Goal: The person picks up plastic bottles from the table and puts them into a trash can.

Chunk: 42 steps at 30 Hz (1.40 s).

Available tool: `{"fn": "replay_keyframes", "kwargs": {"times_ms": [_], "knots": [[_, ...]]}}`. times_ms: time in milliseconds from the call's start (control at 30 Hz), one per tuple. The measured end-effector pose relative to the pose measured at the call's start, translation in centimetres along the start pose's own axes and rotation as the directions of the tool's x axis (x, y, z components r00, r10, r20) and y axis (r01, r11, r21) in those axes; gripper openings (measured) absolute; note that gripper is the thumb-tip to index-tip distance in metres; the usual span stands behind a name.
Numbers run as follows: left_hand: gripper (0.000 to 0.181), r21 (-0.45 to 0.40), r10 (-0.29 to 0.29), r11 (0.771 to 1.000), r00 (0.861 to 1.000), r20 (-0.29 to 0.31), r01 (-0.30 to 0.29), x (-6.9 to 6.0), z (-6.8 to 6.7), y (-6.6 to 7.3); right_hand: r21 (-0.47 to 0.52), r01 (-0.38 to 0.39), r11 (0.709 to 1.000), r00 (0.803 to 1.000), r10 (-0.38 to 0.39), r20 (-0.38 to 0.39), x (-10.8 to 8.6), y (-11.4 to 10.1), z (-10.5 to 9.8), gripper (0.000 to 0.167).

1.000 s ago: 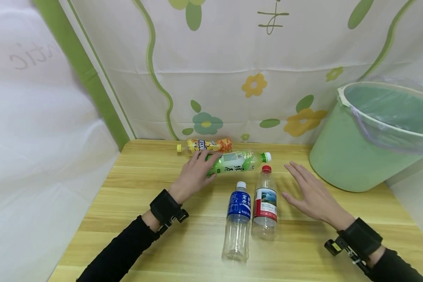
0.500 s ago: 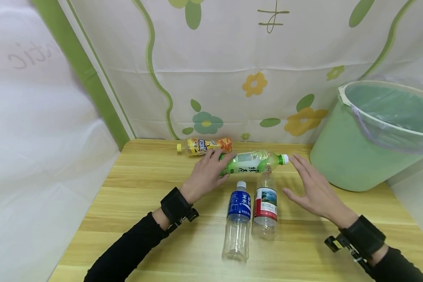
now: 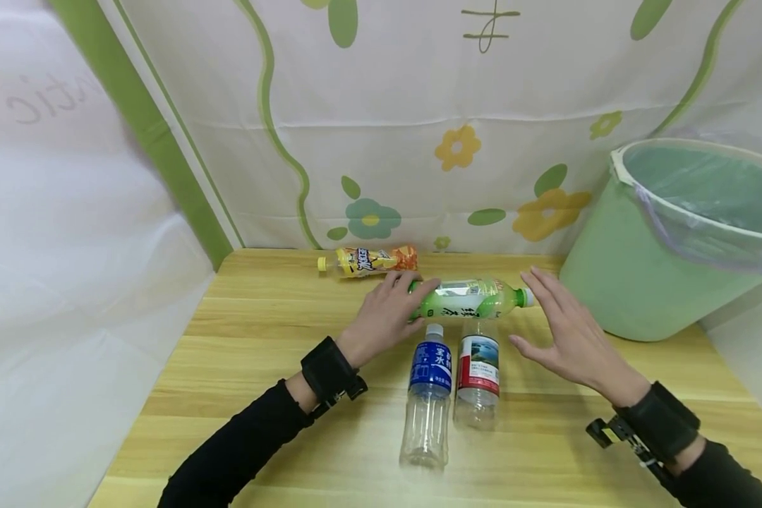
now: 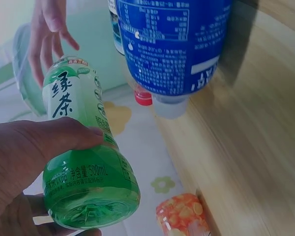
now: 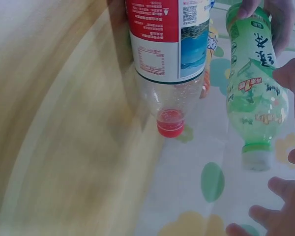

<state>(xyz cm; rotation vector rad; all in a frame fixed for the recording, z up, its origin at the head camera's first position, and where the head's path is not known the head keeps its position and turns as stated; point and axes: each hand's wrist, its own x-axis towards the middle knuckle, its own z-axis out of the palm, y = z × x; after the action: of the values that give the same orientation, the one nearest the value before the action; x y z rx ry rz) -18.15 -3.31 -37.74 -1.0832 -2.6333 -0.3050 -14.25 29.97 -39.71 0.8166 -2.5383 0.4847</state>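
My left hand (image 3: 387,310) grips the base end of a green tea bottle (image 3: 466,299), which lies sideways with its white cap to the right. In the left wrist view the thumb and fingers wrap the bottle (image 4: 91,167). Beside the cap, my right hand (image 3: 574,339) has its fingers extended and holds nothing; a narrow gap shows between it and the bottle (image 5: 255,88) in the right wrist view. Below the green bottle are a blue-labelled bottle (image 3: 430,367) and a red-and-white-labelled bottle (image 3: 478,367), whose red cap is hidden in the head view.
A yellow-capped bottle with an orange label (image 3: 375,262) lies at the back edge of the wooden table (image 3: 260,317). On the right stands a green bin (image 3: 641,261) with a clear bag liner. A patterned curtain (image 3: 381,155) hangs behind.
My left hand has moved right with the green bottle, which now covers the red cap. My right hand has shifted slightly up, its fingers now beside the white cap.
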Motion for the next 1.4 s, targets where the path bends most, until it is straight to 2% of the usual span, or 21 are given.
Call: {"fn": "replay_keyframes", "kwargs": {"times_ms": [167, 433, 667, 767, 867, 1067, 1400], "knots": [[0.068, -0.017, 0.014, 1.000, 1.000, 0.015, -0.014, 0.5, 0.1, 0.9, -0.025, 0.013, 1.000, 1.000, -0.014, -0.007, 0.3, -0.3, -0.2, 0.098], [0.068, 0.003, 0.033, 0.999, 0.998, 0.054, -0.034, 1.4, 0.3, 2.6, -0.042, 0.034, 0.999, 0.999, -0.035, -0.004, 0.6, -0.8, -0.5, 0.100], [0.069, 0.039, 0.100, 0.994, 0.994, 0.042, -0.102, 2.0, 0.9, 4.5, -0.055, 0.062, 0.997, 0.998, -0.061, 0.021, 0.6, -1.5, -0.7, 0.099], [0.071, 0.056, 0.123, 0.991, 0.992, 0.039, -0.125, 2.1, 1.1, 5.3, -0.064, 0.082, 0.995, 0.996, -0.080, 0.035, 0.6, -1.8, -0.6, 0.093], [0.071, 0.077, 0.137, 0.987, 0.990, 0.029, -0.139, 2.1, 1.2, 5.8, -0.066, 0.106, 0.992, 0.994, -0.104, 0.034, 0.5, -2.0, -0.5, 0.079], [0.070, 0.102, 0.154, 0.982, 0.987, 0.033, -0.157, 2.0, 1.2, 6.3, -0.060, 0.126, 0.990, 0.991, -0.124, 0.042, 0.2, -2.1, -0.4, 0.061], [0.073, 0.081, 0.159, 0.983, 0.986, 0.042, -0.162, 1.7, 1.4, 6.2, -0.050, 0.134, 0.990, 0.990, -0.132, 0.048, -0.1, -2.2, -0.1, 0.068]]}}
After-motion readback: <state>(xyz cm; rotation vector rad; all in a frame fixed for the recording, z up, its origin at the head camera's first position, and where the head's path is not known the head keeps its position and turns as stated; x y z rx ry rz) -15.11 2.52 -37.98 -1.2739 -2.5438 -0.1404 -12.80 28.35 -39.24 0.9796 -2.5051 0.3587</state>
